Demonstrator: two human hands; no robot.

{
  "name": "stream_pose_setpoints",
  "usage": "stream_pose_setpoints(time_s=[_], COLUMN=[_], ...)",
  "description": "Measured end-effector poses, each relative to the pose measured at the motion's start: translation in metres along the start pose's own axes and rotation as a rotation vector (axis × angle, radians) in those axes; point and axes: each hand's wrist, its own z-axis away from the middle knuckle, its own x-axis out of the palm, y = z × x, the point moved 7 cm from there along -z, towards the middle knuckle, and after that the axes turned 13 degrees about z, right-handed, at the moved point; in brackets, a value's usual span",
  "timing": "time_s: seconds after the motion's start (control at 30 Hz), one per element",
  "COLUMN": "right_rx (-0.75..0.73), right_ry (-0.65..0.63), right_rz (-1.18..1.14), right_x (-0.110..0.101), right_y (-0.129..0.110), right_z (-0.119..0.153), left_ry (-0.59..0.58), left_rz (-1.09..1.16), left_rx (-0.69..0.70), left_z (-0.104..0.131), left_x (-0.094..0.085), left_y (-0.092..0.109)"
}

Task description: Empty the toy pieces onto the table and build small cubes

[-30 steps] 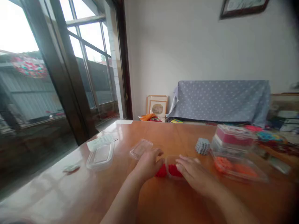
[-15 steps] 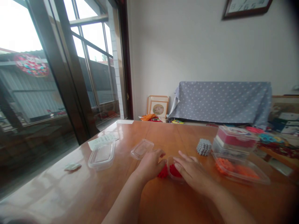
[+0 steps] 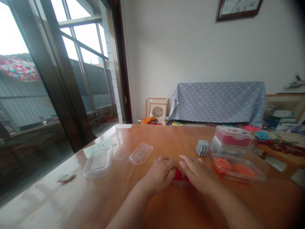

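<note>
A small clear plastic container (image 3: 178, 183) sits on the table between my hands, partly hidden by them. Bright red knobbly blocks (image 3: 177, 174) show inside it. My left hand (image 3: 163, 175) is at the container's left side, its fingers curled down onto a red block. Over the right side lies my right hand (image 3: 196, 173), fingers stretched forward and touching the rim or wall; its fingertips are partly hidden. A clear lid (image 3: 141, 154) rests flat beyond my left hand. Past my right hand stands a grey knobbly block (image 3: 202, 148).
To the right, a clear tub (image 3: 257, 178) holds orange pieces, beside stacked boxes (image 3: 233, 136). Another clear container (image 3: 98, 163), a printed sheet (image 3: 101, 146) and a small crumpled packet (image 3: 66, 176) lie on the left of the wooden table (image 3: 114, 197).
The red block that stood left of the container is now at or inside its left part. My left hand has shifted right with its fingers curled in. The view has turned slightly right.
</note>
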Motion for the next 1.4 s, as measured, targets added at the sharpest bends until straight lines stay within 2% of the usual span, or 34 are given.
stream_pose_setpoints(time_s=[0.13,0.3,0.5,0.83,1.0,1.17,1.27,1.4], right_rx=[-0.039,-0.054,-0.062,-0.053,-0.015,-0.002,-0.007,-0.003], right_ry=[-0.056,-0.101,-0.086,-0.044,0.009,0.047,0.067,0.062], right_rz=[0.048,0.088,0.104,0.120,0.051,0.008,-0.021,-0.058], right_x=[0.006,0.013,0.016,0.016,0.009,0.008,0.009,0.009], right_y=[-0.008,-0.012,-0.014,-0.008,0.003,0.012,0.014,0.015], right_z=[-0.002,-0.004,-0.004,-0.003,0.000,0.001,0.001,0.001], left_ry=[-0.025,0.037,0.109,0.114,0.148,0.182,0.131,-0.010], left_rz=[-0.018,0.043,0.104,0.119,0.157,0.128,0.110,0.081], left_rx=[-0.023,-0.044,-0.077,-0.094,-0.117,-0.182,-0.237,-0.306], left_z=[-0.002,-0.003,0.000,0.001,0.002,0.011,0.018,0.024], left_x=[0.003,0.001,-0.003,-0.004,-0.014,-0.034,-0.040,-0.033], left_y=[-0.003,-0.010,-0.025,-0.030,-0.034,-0.047,-0.055,-0.059])
